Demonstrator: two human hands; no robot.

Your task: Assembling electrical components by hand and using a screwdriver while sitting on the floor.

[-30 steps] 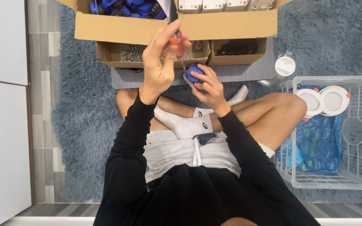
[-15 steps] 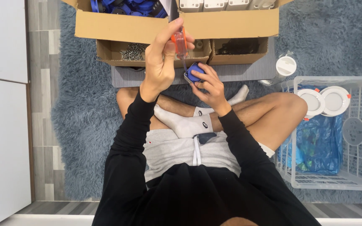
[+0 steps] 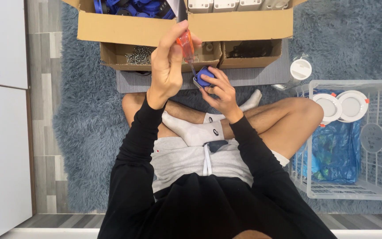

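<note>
At upper centre of the frame the left hand (image 3: 168, 66) is wrapped tight around an orange-handled screwdriver (image 3: 185, 45), its tip angled down into a small blue part (image 3: 205, 76). The right hand (image 3: 219, 90) pinches that part between fingers and thumb, just right of the left hand and above the crossed legs.

Behind both hands, along the top edge, stands a big cardboard box (image 3: 164, 27) with blue pieces in its left half and grey ones in its right. In front of it sit two low trays: the left tray (image 3: 116, 55) holds loose screws (image 3: 139, 54), the right tray (image 3: 252, 54) dark bits too small to make out. The raised left hand covers part of the left tray's front wall.

At right, a white wire basket (image 3: 379, 88) holds two round white discs (image 3: 341, 106) and a blue bag (image 3: 337, 150). A white cap (image 3: 300, 69) lies just above the basket's upper left corner.

The person sits cross-legged on a shaggy blue-grey rug (image 3: 85, 132). Grey plank flooring (image 3: 40, 110) and a white panel (image 3: 1, 119) run down the left side.
</note>
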